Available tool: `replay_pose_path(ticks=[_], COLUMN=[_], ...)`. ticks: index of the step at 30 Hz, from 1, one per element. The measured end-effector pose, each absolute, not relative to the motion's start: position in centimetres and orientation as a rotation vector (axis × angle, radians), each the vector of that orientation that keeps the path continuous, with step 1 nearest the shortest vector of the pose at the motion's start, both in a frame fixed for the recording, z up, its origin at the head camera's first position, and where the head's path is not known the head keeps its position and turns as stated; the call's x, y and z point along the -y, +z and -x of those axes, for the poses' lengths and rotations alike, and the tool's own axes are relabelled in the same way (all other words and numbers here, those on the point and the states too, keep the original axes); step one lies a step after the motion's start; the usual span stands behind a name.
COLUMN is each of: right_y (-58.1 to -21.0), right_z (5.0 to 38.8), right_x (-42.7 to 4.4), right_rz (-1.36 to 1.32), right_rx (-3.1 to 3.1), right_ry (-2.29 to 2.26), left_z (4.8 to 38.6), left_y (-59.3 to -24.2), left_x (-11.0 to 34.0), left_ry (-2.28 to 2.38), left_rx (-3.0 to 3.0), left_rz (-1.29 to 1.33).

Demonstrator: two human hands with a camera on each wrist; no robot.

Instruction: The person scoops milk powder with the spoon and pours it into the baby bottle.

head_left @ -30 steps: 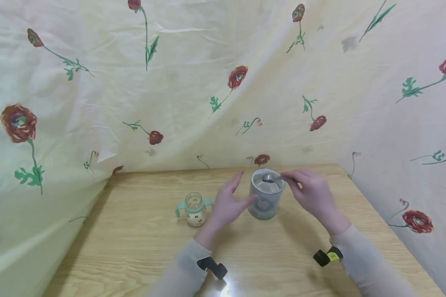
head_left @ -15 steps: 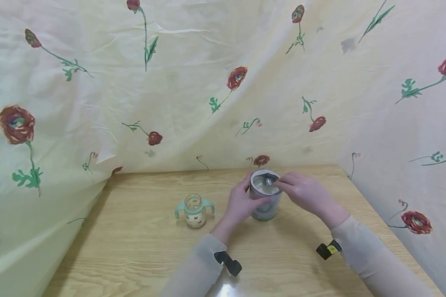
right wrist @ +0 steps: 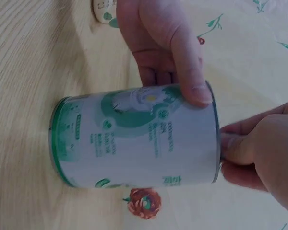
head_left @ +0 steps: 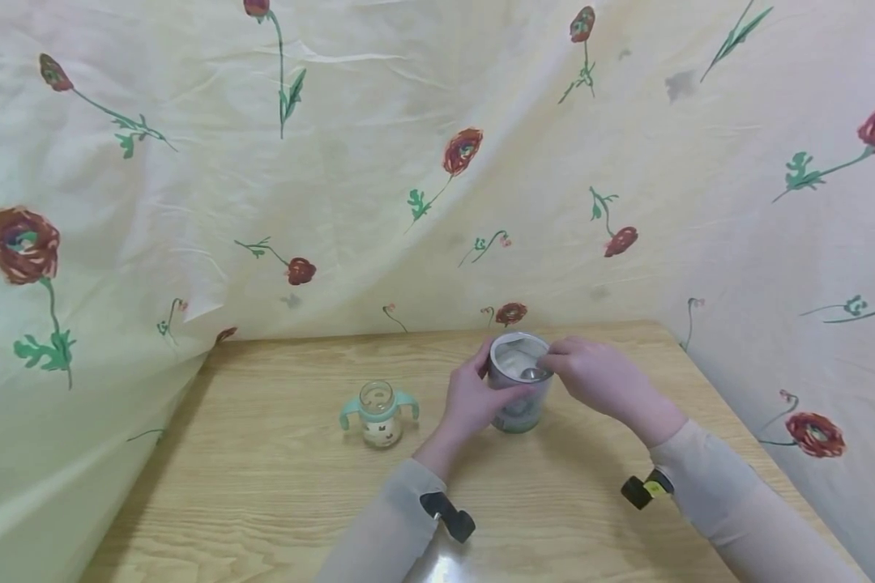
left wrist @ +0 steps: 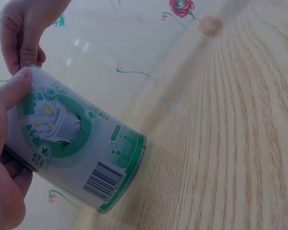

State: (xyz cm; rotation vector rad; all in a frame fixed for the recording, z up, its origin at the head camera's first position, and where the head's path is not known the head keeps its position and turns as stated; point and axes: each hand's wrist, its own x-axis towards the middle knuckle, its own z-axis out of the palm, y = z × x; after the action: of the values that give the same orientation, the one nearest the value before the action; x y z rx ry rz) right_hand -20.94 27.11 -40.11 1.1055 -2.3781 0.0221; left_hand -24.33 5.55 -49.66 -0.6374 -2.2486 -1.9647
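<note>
A white and green milk powder can (head_left: 522, 414) stands open-topped on the table. My left hand (head_left: 474, 398) grips its near left side, thumb across the front; in the left wrist view the label with a barcode (left wrist: 104, 182) faces the camera. Over the rim, my right hand (head_left: 607, 387) pinches a metal spoon (head_left: 533, 374). The spoon's bowl is down inside the can, near the right inner wall. In the right wrist view the right fingertips (right wrist: 233, 148) are at the can's mouth and the spoon is hidden.
To the left of the can stands a clear baby bottle (head_left: 382, 427) with mint-green handles and an open top. A flowered cloth (head_left: 350, 202) hangs behind and at both sides of the wooden table (head_left: 262, 453).
My left hand has moved right and taken hold of the can. My right hand has lowered the spoon from above the opening into the can, and its bowl has shifted toward me.
</note>
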Motion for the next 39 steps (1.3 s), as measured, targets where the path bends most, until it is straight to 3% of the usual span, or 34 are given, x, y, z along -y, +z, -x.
replay_pose_path(ticks=[22, 27, 39], right_y=[-38.2, -38.0, -39.2], right_z=[21.4, 21.5, 21.3], right_x=[-24.6, -24.3, -25.8], right_rz=[-0.896, -0.830, -0.339], right_rx=[2.765, 2.848, 2.810], right_ry=[0.295, 0.527, 1.349], left_z=[24.7, 24.6, 24.4], left_y=[-49.7, -49.7, -49.7], left_x=[-5.7, -5.8, -5.9], left_ry=[-1.947, -1.959, -1.962], left_rx=[2.234, 2.229, 2.226], left_rz=[0.665, 0.660, 0.664])
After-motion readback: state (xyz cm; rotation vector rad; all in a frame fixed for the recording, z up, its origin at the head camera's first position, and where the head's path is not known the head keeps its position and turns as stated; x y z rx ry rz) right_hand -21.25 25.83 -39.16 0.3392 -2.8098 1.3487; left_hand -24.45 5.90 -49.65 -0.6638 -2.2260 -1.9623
